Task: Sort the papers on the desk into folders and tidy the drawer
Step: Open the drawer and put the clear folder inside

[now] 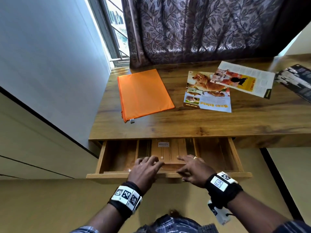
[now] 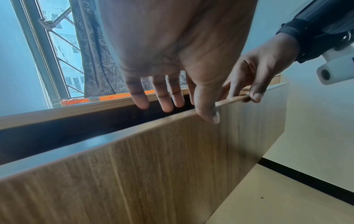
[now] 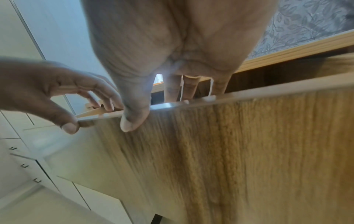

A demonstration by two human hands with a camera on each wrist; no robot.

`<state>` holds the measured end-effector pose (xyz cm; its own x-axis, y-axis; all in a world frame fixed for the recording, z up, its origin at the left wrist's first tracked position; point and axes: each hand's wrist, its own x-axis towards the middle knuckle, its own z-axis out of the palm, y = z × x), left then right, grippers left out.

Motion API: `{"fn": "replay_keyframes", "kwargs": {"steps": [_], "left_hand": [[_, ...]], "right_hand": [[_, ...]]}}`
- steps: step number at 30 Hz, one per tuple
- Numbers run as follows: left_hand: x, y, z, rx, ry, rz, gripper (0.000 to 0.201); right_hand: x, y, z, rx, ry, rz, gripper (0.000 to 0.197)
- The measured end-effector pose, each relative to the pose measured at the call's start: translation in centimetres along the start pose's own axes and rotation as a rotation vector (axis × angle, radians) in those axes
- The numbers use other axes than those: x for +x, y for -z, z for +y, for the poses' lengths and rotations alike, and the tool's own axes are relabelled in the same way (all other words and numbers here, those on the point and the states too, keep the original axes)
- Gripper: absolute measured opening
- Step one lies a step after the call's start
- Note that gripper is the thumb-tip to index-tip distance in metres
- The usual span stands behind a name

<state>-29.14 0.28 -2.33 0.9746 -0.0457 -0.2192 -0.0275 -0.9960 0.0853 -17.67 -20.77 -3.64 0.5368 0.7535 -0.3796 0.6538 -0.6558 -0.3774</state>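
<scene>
- Both hands sit at the front lip of the open drawer (image 1: 168, 175), nearest the viewer. The left hand (image 1: 145, 170) has its grip wide, fingers straight and spread over the lip, thumb against the drawer's outer face.
- Right of it, the right hand (image 1: 193, 170) also has a wide grip, fingers reaching into the drawer, thumb pressed on the front edge.
- Inside the drawer, beyond the hands, lies a wooden divider tray (image 1: 170, 152) with a small white label (image 1: 163, 144); it seems to read "KITCHEN", seen upside down.
- On the counter (image 1: 185, 125) beyond the drawer: an orange folder (image 1: 144, 94) at the left, then a dog magazine page (image 1: 207, 92) headed, roughly, "Swan Island", then an overlapping article page (image 1: 244, 79), and a dark leaflet (image 1: 296, 81) at the far right.
- Judged step: the drawer part is in hand, no paper yet filed. Next the hands must take hold of the tray or its contents, or turn to the pages.
</scene>
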Motion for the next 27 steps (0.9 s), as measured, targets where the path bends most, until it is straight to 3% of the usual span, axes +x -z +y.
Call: {"fn": "replay_keyframes", "kwargs": {"steps": [5,9,16,20,23,27], "left_hand": [[3.0,1.3,-1.0,0.061,0.060,0.018,0.093],[5.8,1.9,-2.5,0.073,0.066,0.010,0.103],[11.8,3.0,-5.7,0.093,-0.062,-0.024,0.095],[13.8,1.5,-6.8,0.087,-0.175,0.095,0.094],[14.1,0.9,-6.2,0.081,-0.238,0.143,0.078],[14.8,1.7,-4.9,0.056,-0.244,0.077,0.072]], "right_hand": [[2.2,1.7,1.0,-0.221,-0.013,0.160,0.090],[4.3,2.9,1.6,-0.286,-0.061,0.200,0.108],[9.0,5.4,3.1,-0.332,-0.074,0.209,0.112],[11.0,5.8,3.6,-0.370,-0.076,0.209,0.112],[11.7,6.0,3.4,-0.400,-0.087,0.211,0.120],[11.9,5.6,4.0,-0.355,-0.054,0.230,0.119]]}}
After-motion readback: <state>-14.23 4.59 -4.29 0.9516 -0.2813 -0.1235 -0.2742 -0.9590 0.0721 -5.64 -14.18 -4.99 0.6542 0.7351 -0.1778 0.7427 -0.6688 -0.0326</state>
